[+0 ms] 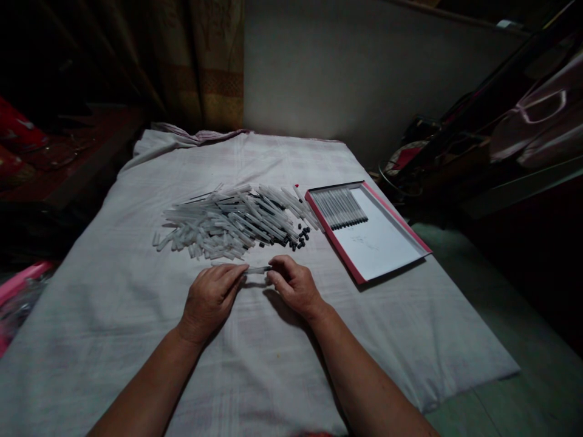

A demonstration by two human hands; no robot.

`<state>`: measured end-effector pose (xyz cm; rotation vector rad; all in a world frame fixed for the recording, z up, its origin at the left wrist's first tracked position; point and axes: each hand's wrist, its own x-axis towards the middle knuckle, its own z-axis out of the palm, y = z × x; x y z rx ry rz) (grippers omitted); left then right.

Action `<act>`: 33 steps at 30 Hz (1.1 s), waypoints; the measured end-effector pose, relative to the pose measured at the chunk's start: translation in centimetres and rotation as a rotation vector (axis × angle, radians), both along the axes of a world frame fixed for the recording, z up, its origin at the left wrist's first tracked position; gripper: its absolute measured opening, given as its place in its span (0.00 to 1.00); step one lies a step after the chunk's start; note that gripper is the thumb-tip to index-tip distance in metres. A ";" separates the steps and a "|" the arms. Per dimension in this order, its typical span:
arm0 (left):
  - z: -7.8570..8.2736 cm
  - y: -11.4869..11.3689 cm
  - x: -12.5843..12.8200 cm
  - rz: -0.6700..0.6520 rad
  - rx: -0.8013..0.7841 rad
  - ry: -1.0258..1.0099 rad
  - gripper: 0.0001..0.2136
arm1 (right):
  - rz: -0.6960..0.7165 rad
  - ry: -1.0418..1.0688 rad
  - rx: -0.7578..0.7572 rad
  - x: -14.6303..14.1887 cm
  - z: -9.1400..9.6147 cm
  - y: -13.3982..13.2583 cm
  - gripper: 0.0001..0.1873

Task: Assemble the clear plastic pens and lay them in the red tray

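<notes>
Between my two hands a clear pen point(257, 271) lies sideways, its dark end toward the right. My left hand point(213, 295) grips the pen's barrel with fingers closed around it. At the dark end, the thumb and fingers of my right hand point(294, 283) are curled and pinch the tip. Just beyond my hands spreads a heap of clear pen parts point(232, 215), with tubes, caps and dark refills mixed together. Small black plugs point(300, 238) lie at the heap's right edge.
Right of the heap, a shallow red-edged box point(387, 240) with a white bottom holds a row of pens point(339, 208) in its far left corner. A pale checked cloth point(255, 376) covers the table. Curtains point(200, 67) hang behind; a pink container point(22, 291) stands at left.
</notes>
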<state>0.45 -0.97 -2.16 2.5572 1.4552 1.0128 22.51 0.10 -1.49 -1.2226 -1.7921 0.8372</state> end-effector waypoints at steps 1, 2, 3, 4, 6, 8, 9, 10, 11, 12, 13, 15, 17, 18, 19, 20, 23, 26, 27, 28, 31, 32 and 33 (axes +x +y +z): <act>0.0 0.0 0.0 0.000 0.001 0.003 0.12 | -0.002 0.008 0.014 0.0 0.0 0.0 0.09; 0.0 0.0 0.0 -0.001 0.005 0.008 0.12 | -0.003 0.010 0.029 0.0 -0.1 0.0 0.09; 0.1 0.0 0.0 -0.004 0.009 0.013 0.12 | -0.002 0.009 0.037 0.0 -0.1 0.0 0.09; 0.1 0.0 0.0 -0.007 0.013 0.016 0.12 | 0.003 0.004 0.036 0.0 -0.2 0.0 0.09; 0.2 0.0 0.1 -0.009 0.023 0.016 0.12 | 0.009 -0.002 0.016 0.0 -0.3 0.0 0.09; 0.2 0.0 0.1 -0.008 0.026 0.015 0.11 | 0.008 0.000 0.010 0.0 -0.3 0.0 0.09; 0.2 0.0 0.1 -0.009 0.027 0.016 0.11 | 0.003 0.002 0.020 0.0 -0.3 0.0 0.09; 0.2 0.0 0.1 -0.009 0.027 0.019 0.11 | 0.001 0.002 0.034 0.1 -0.3 0.0 0.09; 0.2 0.0 0.1 -0.011 0.028 0.022 0.11 | 0.001 0.000 0.044 0.1 -0.2 0.0 0.09; 0.2 0.0 0.1 -0.013 0.031 0.025 0.11 | 0.005 -0.003 0.046 0.1 -0.2 0.0 0.09; 0.2 0.0 0.0 -0.014 0.033 0.027 0.11 | 0.010 -0.006 0.039 0.1 -0.2 0.0 0.09; 0.2 0.0 0.1 -0.015 0.035 0.028 0.11 | 0.016 -0.009 0.015 0.1 -0.2 0.0 0.09; 0.2 0.0 0.1 -0.011 0.035 0.026 0.11 | 0.013 -0.008 0.013 0.1 -0.3 0.0 0.09; 0.2 -0.1 0.1 -0.008 0.036 0.024 0.11 | 0.010 -0.007 0.023 0.1 -0.3 0.0 0.09; 0.2 -0.1 0.1 -0.007 0.035 0.021 0.12 | 0.008 -0.006 0.035 0.0 -0.4 0.0 0.09; 0.2 -0.1 0.1 -0.008 0.033 0.017 0.12 | 0.007 -0.005 0.044 0.0 -0.4 0.0 0.09; 0.2 0.0 0.0 -0.023 0.028 0.003 0.12 | 0.012 0.011 0.049 0.0 -0.4 0.0 0.09; 0.1 0.0 -0.2 -0.044 0.016 -0.011 0.12 | 0.037 0.034 0.040 0.1 -0.1 0.1 0.10; 0.1 0.0 -0.3 -0.048 0.009 -0.017 0.12 | 0.044 0.037 0.034 0.1 0.0 0.1 0.10; 0.1 0.1 -0.3 -0.051 0.001 -0.022 0.12 | 0.049 0.036 0.026 0.1 0.0 0.1 0.11; 0.0 0.1 -0.3 -0.050 -0.006 -0.033 0.13 | 0.052 0.015 -0.015 0.1 0.0 0.1 0.11; 0.0 0.1 -0.3 -0.049 -0.001 -0.034 0.12 | 0.052 0.005 -0.028 0.1 0.0 0.1 0.11; -0.1 0.1 -0.3 -0.050 0.007 -0.032 0.12 | 0.054 -0.004 -0.034 0.0 0.0 0.1 0.10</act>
